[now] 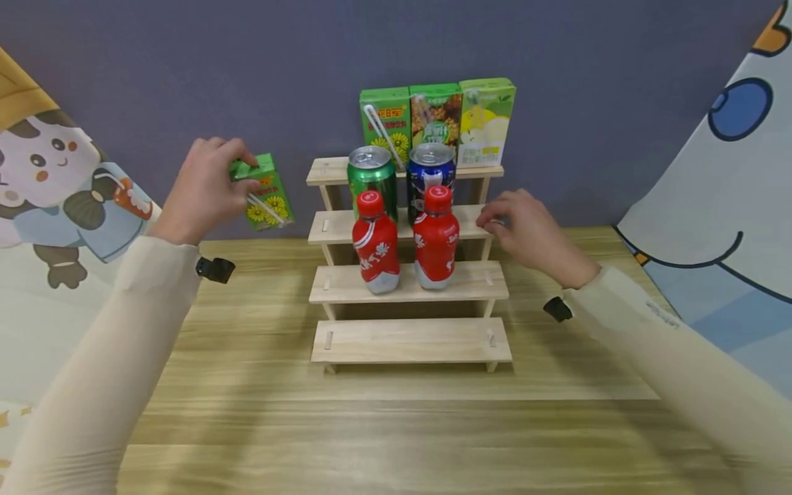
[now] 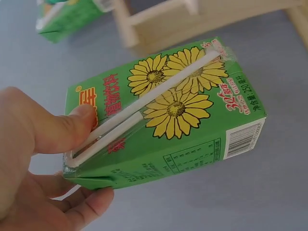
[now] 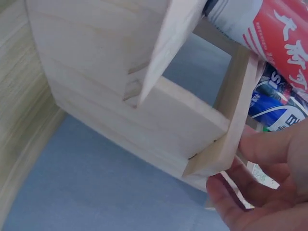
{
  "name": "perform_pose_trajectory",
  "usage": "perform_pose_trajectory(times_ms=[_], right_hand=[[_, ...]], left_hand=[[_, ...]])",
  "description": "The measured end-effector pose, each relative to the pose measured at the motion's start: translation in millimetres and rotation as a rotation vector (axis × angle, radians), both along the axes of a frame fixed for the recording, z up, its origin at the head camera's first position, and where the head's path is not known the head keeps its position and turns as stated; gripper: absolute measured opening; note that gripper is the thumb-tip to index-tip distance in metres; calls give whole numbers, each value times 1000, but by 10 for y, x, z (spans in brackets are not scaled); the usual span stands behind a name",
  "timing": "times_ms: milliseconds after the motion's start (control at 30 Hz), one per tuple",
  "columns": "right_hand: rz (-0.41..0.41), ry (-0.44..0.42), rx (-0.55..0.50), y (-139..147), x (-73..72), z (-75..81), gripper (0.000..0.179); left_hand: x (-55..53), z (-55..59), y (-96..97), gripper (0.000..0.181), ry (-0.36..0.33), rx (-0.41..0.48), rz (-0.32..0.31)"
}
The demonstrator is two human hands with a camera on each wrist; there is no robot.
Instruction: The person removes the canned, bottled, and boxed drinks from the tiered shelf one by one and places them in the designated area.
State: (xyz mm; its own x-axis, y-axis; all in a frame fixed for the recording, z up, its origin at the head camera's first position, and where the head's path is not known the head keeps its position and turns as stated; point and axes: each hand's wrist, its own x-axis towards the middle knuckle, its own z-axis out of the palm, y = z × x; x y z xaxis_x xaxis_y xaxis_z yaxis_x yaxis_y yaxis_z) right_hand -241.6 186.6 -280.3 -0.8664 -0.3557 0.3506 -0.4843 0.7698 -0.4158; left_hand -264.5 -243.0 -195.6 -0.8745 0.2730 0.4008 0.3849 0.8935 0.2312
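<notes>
Left hand (image 1: 210, 185): fingers pinching a green rectangular drink carton (image 2: 173, 110) with white straw (image 2: 154, 94).
Print: yellow flowers, Chinese lettering, "250毫升", barcode. Thumb on front, fingers behind; carton held in the air, left of the four-tier pale wooden stand (image 1: 408, 342). Right hand (image 1: 529, 230): thumb and fingers pinching the end of the second tier from top. On stand: two red-capped, red-sleeved bottles (image 1: 436, 240), one lettered "天府可"; green metal can (image 1: 380, 180); blue metal can (image 1: 423, 180), "SI" legible; three upright drink cartons (image 1: 484, 134). Beneath: wood-grain tabletop (image 1: 396, 433).

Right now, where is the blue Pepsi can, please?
In the head view, the blue Pepsi can stands just right of the green can, behind the right red bottle.
</notes>
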Motion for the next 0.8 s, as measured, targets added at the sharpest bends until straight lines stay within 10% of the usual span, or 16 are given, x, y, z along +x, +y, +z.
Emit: perform_pose_trajectory(times_ms=[467, 800], right_hand=[[25, -52, 21, -34, -42, 12, 15], [30, -27, 13, -31, -29, -10, 15]], left_hand=[[-359, -824, -226, 30, -199, -67, -54], [-580, -1102, -205, 29, -259, -105, -107]])
